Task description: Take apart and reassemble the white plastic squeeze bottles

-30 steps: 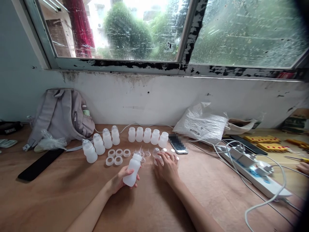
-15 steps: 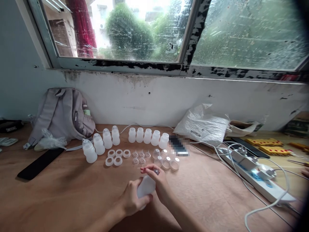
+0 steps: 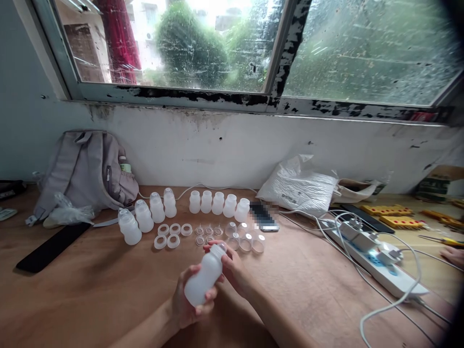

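A frosted white baby bottle is tilted in front of me, its neck pointing up and right. My left hand wraps round its lower body. At the neck end, my right hand has its fingers curled round the top, where a small greyish clear part shows, mostly hidden. Beyond the hands lie several white rings, clear nipples and clear domed caps. Open bottles stand in a row behind them. Several capped bottles stand at the left.
A phone lies right of the open bottles. Further right are a white power strip with looping cables, a silver bag and yellow parts. A backpack and a black flat strip are at left. Another person's hand shows at the right edge.
The bottle has come down and left with my hands, and more of its body now shows. My right hand's fingers have shifted from over the top to round the neck. The view has turned slightly right.
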Available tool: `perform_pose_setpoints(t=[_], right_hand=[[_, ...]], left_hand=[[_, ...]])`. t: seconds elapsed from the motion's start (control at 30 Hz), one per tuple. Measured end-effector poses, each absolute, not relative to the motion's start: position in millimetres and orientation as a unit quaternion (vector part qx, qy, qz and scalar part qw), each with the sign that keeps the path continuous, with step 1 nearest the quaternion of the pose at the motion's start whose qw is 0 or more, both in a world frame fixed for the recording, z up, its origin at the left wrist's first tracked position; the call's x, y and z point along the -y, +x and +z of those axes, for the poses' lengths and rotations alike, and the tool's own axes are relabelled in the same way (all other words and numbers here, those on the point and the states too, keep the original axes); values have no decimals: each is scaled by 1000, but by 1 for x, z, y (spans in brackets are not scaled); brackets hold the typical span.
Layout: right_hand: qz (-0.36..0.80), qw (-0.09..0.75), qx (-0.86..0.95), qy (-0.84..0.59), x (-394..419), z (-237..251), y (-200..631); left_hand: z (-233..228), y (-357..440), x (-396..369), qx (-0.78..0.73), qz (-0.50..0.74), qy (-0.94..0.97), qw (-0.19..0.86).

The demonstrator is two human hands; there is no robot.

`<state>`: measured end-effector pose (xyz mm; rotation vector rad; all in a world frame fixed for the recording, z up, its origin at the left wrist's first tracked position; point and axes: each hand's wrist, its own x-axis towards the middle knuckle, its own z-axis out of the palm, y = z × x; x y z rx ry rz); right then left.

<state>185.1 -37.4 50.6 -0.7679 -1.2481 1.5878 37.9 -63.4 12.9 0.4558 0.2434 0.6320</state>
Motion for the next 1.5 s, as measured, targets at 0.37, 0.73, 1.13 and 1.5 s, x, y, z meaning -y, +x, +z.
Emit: perform_pose_setpoints(t=[0.37, 0.73, 1.13, 1.5], right_hand=[[628, 555, 438, -326, 25, 36, 189], [596, 583, 426, -352, 17, 38, 202], [354, 477, 655, -467, 12, 22, 208], [121, 464, 783, -397, 10, 49, 187]], left_hand=[[14, 15, 41, -184, 281, 324, 884], [17, 14, 39, -220, 242, 366, 871], [22, 18, 29, -265, 456, 340, 778], [14, 12, 20, -451, 558, 545, 433]])
